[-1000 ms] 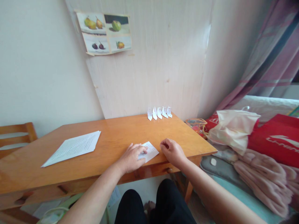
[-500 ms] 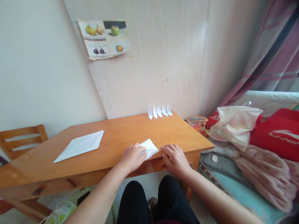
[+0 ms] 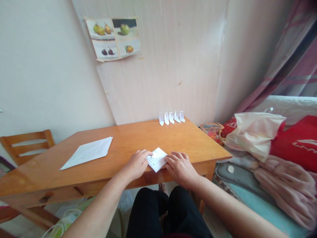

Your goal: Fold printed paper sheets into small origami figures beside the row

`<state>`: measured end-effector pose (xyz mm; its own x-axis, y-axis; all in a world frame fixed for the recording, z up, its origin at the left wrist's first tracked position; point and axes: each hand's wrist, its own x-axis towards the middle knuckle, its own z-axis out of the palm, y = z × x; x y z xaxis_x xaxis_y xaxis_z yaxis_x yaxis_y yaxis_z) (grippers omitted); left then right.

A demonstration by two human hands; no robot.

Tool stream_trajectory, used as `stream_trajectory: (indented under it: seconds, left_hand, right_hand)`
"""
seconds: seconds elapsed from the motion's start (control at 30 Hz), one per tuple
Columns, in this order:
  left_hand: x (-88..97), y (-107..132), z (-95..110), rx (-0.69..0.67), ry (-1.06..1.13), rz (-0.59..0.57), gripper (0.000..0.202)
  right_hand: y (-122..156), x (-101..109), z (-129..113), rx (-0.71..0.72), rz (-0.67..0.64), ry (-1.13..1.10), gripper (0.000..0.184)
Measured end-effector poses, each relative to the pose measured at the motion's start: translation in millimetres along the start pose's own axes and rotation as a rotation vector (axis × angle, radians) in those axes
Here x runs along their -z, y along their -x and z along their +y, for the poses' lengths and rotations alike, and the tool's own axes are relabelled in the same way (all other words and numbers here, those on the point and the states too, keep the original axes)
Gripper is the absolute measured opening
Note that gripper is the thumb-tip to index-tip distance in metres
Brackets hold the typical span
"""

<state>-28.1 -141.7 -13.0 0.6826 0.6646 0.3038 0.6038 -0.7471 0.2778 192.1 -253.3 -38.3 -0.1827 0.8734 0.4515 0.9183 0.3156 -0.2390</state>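
Observation:
A small folded sheet of paper, white with print, lies diamond-shaped at the front edge of the wooden table. My left hand has its left corner between thumb and fingers. At the opposite corner, my right hand grips the paper with its fingertips, the thumb partly hidden. Several folded paper pieces stand upright in a row at the table's back edge.
A stack of printed sheets lies on the table's left part. Behind stands a wooden chair. To the right are a cream bag, a red bag and a pink blanket. Fruit pictures hang on the wall.
The folded paper now shows its printed side where plain folded flaps showed before. My right hand has moved left onto its right corner, and my left hand has shifted to its left corner.

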Motion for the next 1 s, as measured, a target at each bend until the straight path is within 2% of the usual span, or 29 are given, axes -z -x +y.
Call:
stream_trajectory:
  seconds: [0.1, 0.3, 0.47, 0.73, 0.8, 0.93, 1.0]
  left_hand:
    - [3.9, 8, 0, 0.0, 0.08, -0.028, 0.038]
    - [8.8, 23, 6, 0.034, 0.134, -0.1, 0.052]
    - [8.8, 25, 8, 0.011, 0.117, -0.074, 0.046]
    - [2.3, 22, 5, -0.061, 0.093, -0.015, 0.019]
    - [2.6, 23, 6, -0.067, 0.081, -0.013, 0.019]
    - [4.3, 24, 10, -0.064, 0.078, -0.019, 0.034]
    - [4.7, 24, 10, -0.059, 0.076, -0.019, 0.032]
  right_hand:
    - [-1, 2, 0, -0.006, -0.006, -0.009, 0.028]
    - [-3, 4, 3, -0.017, -0.024, -0.037, 0.026]
    - [-5, 6, 5, -0.03, -0.044, -0.046, 0.027]
    - [-10, 7, 8, -0.045, -0.049, -0.084, 0.03]
    - [-10, 8, 8, -0.042, -0.056, -0.09, 0.03]
    - [-11, 8, 9, -0.044, -0.069, -0.094, 0.027]
    - [-11, 8, 9, -0.053, -0.069, -0.097, 0.027]
